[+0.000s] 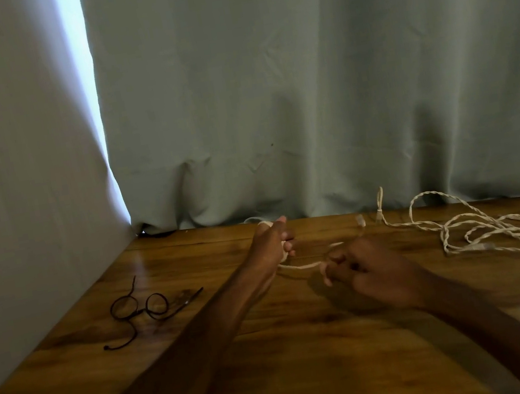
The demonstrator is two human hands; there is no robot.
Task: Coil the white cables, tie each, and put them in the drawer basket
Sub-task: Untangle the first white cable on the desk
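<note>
Wooden table [210,360] holds both hands: left hand [271,243] and right hand [372,272] are closed on one white cable [301,266], whose loose tangle [484,228] could snag.

Head camera looks down over table [183,364].

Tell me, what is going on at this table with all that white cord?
A person is winding a white cable by hand. The left hand holds a few turns wrapped around it, while the right hand feeds a short stretch across. Most of the cable still lies in a loose tangle on the wooden table to the right. A pair of glasses sits to the left. No basket is in view.
</note>
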